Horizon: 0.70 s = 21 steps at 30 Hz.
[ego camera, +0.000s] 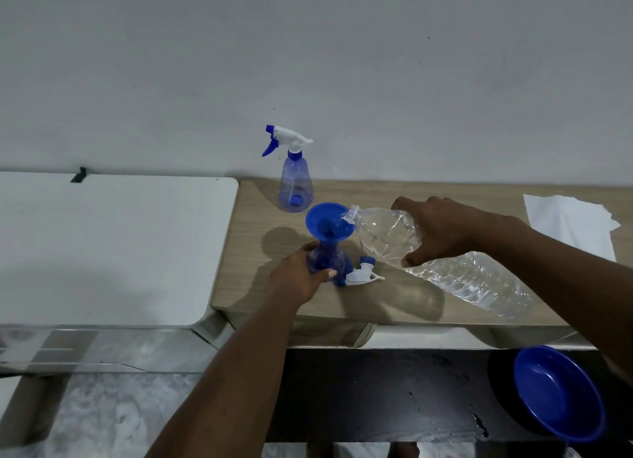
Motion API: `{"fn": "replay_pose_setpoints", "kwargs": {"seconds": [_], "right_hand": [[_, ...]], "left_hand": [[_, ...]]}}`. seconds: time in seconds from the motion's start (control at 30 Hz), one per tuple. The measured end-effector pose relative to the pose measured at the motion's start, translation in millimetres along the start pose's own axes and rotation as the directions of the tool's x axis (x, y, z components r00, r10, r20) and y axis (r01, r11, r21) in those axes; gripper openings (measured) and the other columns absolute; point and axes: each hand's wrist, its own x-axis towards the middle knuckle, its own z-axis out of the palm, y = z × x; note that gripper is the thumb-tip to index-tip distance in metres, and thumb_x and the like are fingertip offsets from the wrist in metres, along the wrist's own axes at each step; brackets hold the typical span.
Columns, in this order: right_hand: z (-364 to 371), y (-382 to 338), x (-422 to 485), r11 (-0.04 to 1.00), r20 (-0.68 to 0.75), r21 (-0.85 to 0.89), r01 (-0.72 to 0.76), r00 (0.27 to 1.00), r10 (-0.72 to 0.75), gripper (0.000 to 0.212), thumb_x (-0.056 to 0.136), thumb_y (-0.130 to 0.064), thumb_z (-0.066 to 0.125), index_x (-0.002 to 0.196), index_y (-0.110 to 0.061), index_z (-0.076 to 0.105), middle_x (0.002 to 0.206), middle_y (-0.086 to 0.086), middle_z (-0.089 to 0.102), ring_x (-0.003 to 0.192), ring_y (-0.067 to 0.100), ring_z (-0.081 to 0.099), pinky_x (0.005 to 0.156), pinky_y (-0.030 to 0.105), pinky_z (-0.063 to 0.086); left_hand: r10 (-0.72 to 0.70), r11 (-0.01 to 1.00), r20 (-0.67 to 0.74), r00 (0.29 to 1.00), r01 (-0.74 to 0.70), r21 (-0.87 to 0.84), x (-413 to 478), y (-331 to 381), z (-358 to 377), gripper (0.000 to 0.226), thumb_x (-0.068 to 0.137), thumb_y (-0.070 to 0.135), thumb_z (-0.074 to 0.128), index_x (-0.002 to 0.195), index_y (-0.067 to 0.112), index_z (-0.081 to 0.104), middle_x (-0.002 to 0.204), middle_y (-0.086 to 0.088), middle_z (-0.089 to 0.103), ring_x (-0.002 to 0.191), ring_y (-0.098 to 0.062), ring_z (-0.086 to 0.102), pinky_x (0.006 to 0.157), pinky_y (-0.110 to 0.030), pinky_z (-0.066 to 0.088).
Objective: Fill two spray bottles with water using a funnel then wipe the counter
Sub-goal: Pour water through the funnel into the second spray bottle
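A blue funnel sits in the neck of an open blue spray bottle on the wooden counter. My left hand grips that bottle's body. My right hand holds a large clear water bottle, tilted with its open mouth at the funnel's rim. The removed spray head, white and blue, lies on the counter beside the open bottle. A second blue spray bottle, with its trigger head on, stands upright behind the funnel near the wall.
White paper towels lie at the counter's far right. A white table adjoins the counter on the left. A blue bowl rests on a dark surface below, at the lower right.
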Motion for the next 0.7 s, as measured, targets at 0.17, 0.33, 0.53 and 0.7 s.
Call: {"fn": "replay_pose_setpoints", "kwargs": {"seconds": [0.17,0.33,0.53,0.7], "right_hand": [[-2.5,-0.3,-0.4,1.000,0.000,-0.022,0.012,1.000,-0.012,0.095,0.062,-0.062,0.082,0.137,-0.029,0.035,0.082,-0.009,0.052,0.089,0.023,0.050,0.077,0.034,0.044],[-5.9,0.2,-1.2,0.999,0.002,-0.025,0.021,1.000,-0.021,0.092,0.063,-0.061,0.083,0.135,-0.028,0.036,0.082,-0.011,0.051,0.088,0.022,0.049,0.075,0.033,0.042],[-9.4,2.4,-1.5,0.999,0.011,-0.026,0.019,1.000,-0.018,0.095,0.064,-0.061,0.082,0.139,-0.029,0.034,0.078,-0.015,0.047,0.091,0.022,0.050,0.075,0.033,0.042],[-11.8,4.7,-2.2,1.000,0.005,-0.022,0.019,1.000,-0.019,0.098,0.064,-0.063,0.082,0.141,-0.029,0.032,0.085,-0.011,0.055,0.091,0.018,0.047,0.074,0.031,0.039]], "left_hand": [[0.003,1.000,0.001,1.000,-0.003,-0.010,-0.9,-1.7,-0.1,0.069,0.071,0.056,0.078,0.133,0.043,0.050,0.116,0.013,0.069,0.104,-0.014,0.065,0.094,-0.042,0.052],[0.009,1.000,0.014,1.000,-0.008,-0.019,-0.3,0.1,-0.1,0.068,0.073,0.055,0.078,0.133,0.042,0.050,0.118,0.012,0.069,0.106,-0.015,0.064,0.096,-0.044,0.051],[0.012,1.000,0.019,1.000,-0.012,-0.017,-0.1,-2.1,0.2,0.069,0.072,0.057,0.076,0.133,0.043,0.048,0.118,0.013,0.068,0.107,-0.015,0.064,0.096,-0.045,0.051],[0.007,1.000,0.020,1.000,-0.007,-0.012,0.8,-2.9,-0.3,0.070,0.071,0.056,0.077,0.134,0.042,0.049,0.117,0.013,0.069,0.105,-0.014,0.065,0.095,-0.044,0.052]]}}
